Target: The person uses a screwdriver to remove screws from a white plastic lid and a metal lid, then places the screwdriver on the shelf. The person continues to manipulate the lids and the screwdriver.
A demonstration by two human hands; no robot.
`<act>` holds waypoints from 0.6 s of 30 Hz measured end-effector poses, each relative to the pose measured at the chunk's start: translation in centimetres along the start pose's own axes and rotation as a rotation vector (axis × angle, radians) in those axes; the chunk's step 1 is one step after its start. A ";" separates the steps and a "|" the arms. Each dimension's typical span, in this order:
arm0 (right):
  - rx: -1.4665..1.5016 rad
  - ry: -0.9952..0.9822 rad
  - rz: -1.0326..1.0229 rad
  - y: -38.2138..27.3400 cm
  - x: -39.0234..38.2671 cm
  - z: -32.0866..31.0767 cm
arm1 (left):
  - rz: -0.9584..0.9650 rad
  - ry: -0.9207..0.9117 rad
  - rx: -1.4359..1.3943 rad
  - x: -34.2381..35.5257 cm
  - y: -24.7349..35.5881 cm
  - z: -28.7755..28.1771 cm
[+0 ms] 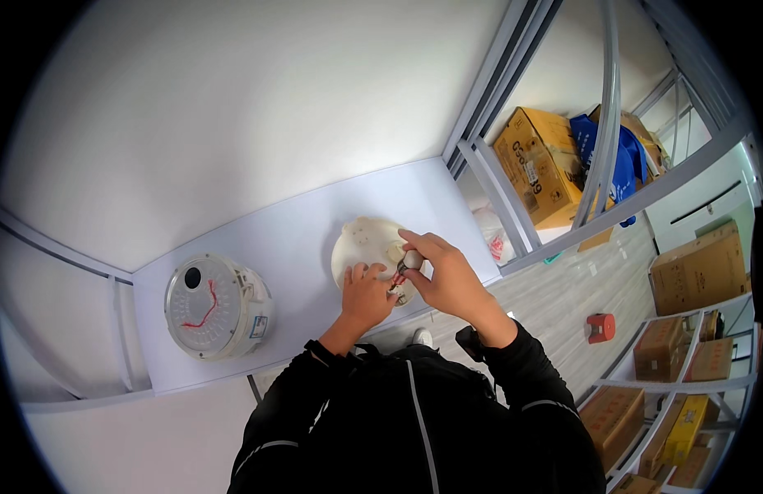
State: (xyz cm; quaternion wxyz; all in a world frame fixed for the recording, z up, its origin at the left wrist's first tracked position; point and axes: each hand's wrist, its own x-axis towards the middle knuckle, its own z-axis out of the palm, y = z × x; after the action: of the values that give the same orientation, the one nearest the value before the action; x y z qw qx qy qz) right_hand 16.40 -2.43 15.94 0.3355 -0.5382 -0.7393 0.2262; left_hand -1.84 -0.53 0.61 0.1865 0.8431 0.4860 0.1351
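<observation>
A round cream-coloured disc-shaped part (341, 247) lies on the pale worktop, with small raised details on its face. My right hand (451, 281) pinches a small round whitish piece (413, 260) with a dark lower end above the disc's right side. Beneath it are thin reddish and dark strands (396, 281), too small to make out clearly. On the disc's near left part rests my left hand (366, 298), fingers apart and slightly bent, its thumb close to the strands. The hands cover much of the disc's near side.
Left on the worktop (303, 239) stands a white cylindrical appliance body (204, 325) with a vented top, a dark round hole and a red wire. At right are a grey metal rack frame (501, 202), cardboard boxes (536, 169), a blue bag (628, 160) and a red stool (600, 328).
</observation>
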 end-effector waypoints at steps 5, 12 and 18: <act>0.091 0.065 -0.101 1.0 -0.6 1.6 | -0.009 0.011 -0.016 0.1 -0.2 0.6; 0.137 -0.030 -0.088 0.2 -0.2 1.3 | -0.006 0.034 -0.026 0.1 -0.2 0.5; 0.061 0.000 -0.091 0.3 -0.8 1.6 | 0.029 0.108 -0.004 0.1 -0.4 1.0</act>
State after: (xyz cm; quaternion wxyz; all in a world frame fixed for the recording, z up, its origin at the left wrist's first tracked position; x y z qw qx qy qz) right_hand 15.55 -3.04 14.47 0.3616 -0.4935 -0.7558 0.2333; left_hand -1.69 -0.45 -0.51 0.1596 0.8413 0.4826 0.1839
